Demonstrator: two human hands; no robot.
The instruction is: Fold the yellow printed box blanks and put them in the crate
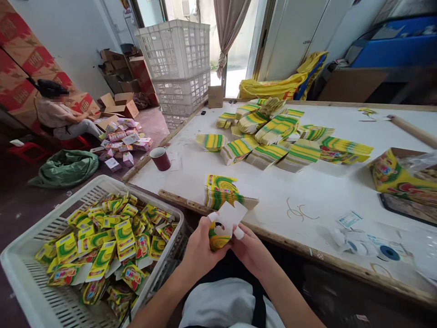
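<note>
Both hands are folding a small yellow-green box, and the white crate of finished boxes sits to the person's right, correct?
Not quite: the head view shows the white crate on the person's left. Both the left hand and right hand do hold the small yellow-green box.

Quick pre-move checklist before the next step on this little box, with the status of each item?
1. Box held by both hands: ok; left hand and right hand are on it.
2. White flap open, pointing up: ok.
3. Flat stack close on the table: ok.
4. Crate at the left has room: ok, boxes lie loose inside.
5. Box bottom closed: cannot tell, hidden by the hands.
</note>
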